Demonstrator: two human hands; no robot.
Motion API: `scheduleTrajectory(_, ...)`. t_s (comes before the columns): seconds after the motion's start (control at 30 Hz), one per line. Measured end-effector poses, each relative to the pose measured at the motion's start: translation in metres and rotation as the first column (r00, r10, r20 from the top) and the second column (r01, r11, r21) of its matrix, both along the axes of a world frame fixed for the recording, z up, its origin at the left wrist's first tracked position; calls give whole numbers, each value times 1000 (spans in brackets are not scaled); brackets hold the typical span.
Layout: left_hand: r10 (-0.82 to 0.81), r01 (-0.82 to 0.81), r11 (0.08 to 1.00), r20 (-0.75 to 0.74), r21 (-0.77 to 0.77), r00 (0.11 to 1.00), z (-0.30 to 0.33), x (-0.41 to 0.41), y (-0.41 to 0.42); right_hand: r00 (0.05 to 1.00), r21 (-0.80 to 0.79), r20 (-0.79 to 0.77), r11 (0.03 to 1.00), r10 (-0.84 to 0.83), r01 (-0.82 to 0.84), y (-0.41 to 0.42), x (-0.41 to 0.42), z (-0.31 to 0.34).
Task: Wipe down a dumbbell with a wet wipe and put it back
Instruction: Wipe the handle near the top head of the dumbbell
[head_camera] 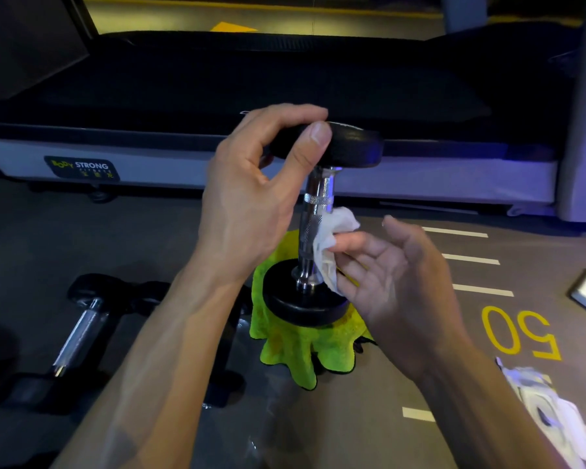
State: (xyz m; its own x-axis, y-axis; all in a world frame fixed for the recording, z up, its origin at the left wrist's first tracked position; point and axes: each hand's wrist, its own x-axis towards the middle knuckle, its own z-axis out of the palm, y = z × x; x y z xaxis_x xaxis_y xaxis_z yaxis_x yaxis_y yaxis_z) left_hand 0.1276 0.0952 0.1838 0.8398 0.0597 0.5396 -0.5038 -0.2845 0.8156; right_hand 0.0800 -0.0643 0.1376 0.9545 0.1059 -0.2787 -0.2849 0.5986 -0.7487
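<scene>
dumbbell [315,218] stood on end at frame centre, lower head resting on a bright green cloth [295,353] on the floor, upper head up at 12 o'clock from it. left hand [251,198] gripped the upper head, thumb and fingers curled round its rim, keeping the thing upright. right hand [396,282] was at 3 o'clock of the handle, mostly open, fingers nearly straight, fingertips pressing a crumpled white wet wipe [330,248] against the knurled chrome handle. wipe touched the handle's right side and reached down to the collar just above the lower head.

step in hand: wiping the handle, mid-task judging by the pose. can't tell whether the heads were already cleaned.

next move likely calls for wrapping the wipe round the shaft or turning the dumbbell with the left hand so the far side gets covered, then doing both heads, then laying it back. the put-back spot is probably beside the other dumbbell [78,333] lying on the floor at 8 o'clock, though that's a guess. risk: it's balanced on one head on soft cloth, so letting go up top could tip it.

a treadmill [217,164] ran across 12 o'clock, an opened wipe packet [548,411] lay at 4 o'clock, yellow "50" floor marking [521,333] at 3 o'clock.
</scene>
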Motion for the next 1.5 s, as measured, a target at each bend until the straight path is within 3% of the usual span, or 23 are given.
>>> scheduleTrajectory(0.17,-13,13,1000,4,-11,1000,0,0,0,985,76,41,983,-168,165,14,8,-5)
scheduleTrajectory(0.27,-8,8,1000,7,-9,1000,0,-1,1,969,19,158,982,-188,187,22,12,-8)
scheduleTrajectory(0.47,-9,9,1000,12,-10,1000,-1,0,-2,894,-356,415,874,-168,330,42,20,-15)
scheduleTrajectory(0.6,-19,19,1000,11,-9,1000,-1,4,-1,899,-646,420,655,-126,394,62,23,-8)
scheduleTrajectory(0.67,-25,25,1000,9,-11,1000,-2,5,-1,926,-713,367,613,-89,341,62,26,-2)
scheduleTrajectory(0.77,-24,25,1000,14,-17,1000,-2,5,-3,993,-523,38,844,-115,118,56,36,15)
scheduleTrajectory(0.83,-11,11,1000,17,-9,1000,-3,5,-5,997,-439,-49,898,-61,34,53,39,22)
scheduleTrajectory(0.87,2,-2,1000,20,-10,1000,-3,4,-4,998,-462,-29,886,-57,38,54,38,20)
scheduleTrajectory(0.97,-7,7,1000,17,-12,1000,-2,6,0,946,-602,298,745,-124,288,66,29,6)
scheduleTrajectory(1.03,-20,20,1000,11,4,1000,-1,5,-1,901,-625,417,683,-118,379,66,26,1)
scheduleTrajectory(1.1,-24,24,1000,12,-2,1000,0,3,-2,924,-624,368,708,-108,331,60,31,12)
scheduleTrajectory(1.2,-15,15,1000,5,5,1000,0,2,0,977,-497,191,849,-94,179,49,38,25)
scheduleTrajectory(1.27,-30,30,1000,-18,3,999,2,4,6,971,-425,226,889,-81,173,51,35,26)
scheduleTrajectory(1.4,-54,54,998,-23,17,998,3,2,10,906,-381,392,869,-159,317,66,37,18)
scheduleTrajectory(1.5,-97,97,995,-12,11,995,2,0,9,878,-332,393,848,-274,413,64,37,28)
